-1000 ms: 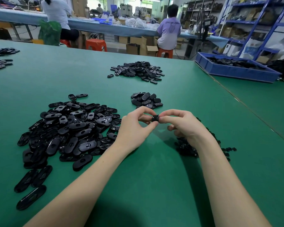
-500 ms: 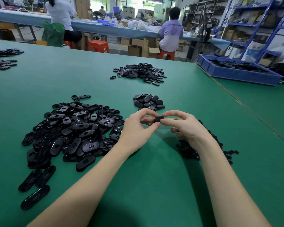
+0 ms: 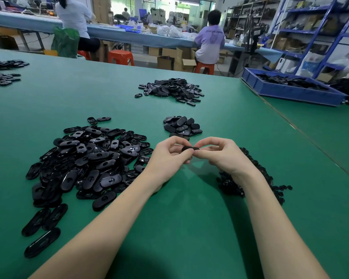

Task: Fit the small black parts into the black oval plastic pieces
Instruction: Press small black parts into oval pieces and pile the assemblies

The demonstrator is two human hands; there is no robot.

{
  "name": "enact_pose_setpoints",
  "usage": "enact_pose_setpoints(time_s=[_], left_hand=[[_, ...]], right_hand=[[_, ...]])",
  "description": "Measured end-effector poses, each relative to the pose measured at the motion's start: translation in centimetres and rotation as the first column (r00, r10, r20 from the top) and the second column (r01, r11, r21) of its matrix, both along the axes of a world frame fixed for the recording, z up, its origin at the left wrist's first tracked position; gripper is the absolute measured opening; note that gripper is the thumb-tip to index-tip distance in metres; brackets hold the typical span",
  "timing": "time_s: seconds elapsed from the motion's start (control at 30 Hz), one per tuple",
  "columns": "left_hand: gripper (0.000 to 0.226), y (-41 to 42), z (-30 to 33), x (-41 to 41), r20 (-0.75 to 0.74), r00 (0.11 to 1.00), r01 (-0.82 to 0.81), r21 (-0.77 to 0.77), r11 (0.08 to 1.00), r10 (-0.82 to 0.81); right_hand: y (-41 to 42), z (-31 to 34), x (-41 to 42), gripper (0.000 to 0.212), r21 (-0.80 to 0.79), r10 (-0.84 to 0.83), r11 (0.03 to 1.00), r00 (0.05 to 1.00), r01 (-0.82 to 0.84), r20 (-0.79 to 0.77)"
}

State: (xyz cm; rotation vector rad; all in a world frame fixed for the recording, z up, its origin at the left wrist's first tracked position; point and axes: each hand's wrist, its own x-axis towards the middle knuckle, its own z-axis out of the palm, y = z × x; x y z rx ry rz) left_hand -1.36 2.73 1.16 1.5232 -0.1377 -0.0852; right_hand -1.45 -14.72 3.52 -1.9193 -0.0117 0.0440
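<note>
My left hand (image 3: 170,156) and my right hand (image 3: 224,156) meet above the green table (image 3: 189,218), both pinching one black oval piece (image 3: 189,149) between thumbs and fingertips. Whether a small part sits in it is hidden by the fingers. A big heap of black oval pieces (image 3: 89,160) lies to the left of my left arm. A pile of small black parts (image 3: 250,178) lies under and behind my right wrist. A small stack of oval pieces (image 3: 181,126) sits just beyond my hands.
Another heap of black pieces (image 3: 171,89) lies farther back. A blue bin (image 3: 290,91) of black parts stands at the far right. More pieces (image 3: 2,75) lie at the far left edge. Two people sit at a bench behind the table.
Both hands keep pinching the same oval piece at the same spot, and the fingers have shifted slightly on it. The camera has tilted a little.
</note>
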Motion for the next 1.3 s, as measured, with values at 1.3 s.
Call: enact_pose_setpoints(time_s=[1.3], left_hand=[[0.015, -0.2, -0.7, 0.4, 0.031, 0.995, -0.102, 0.136, 0.985, 0.099]], right_hand=[[1.4, -0.6, 0.0, 0.014, -0.037, -0.084, 0.995, 0.994, 0.087, 0.073]])
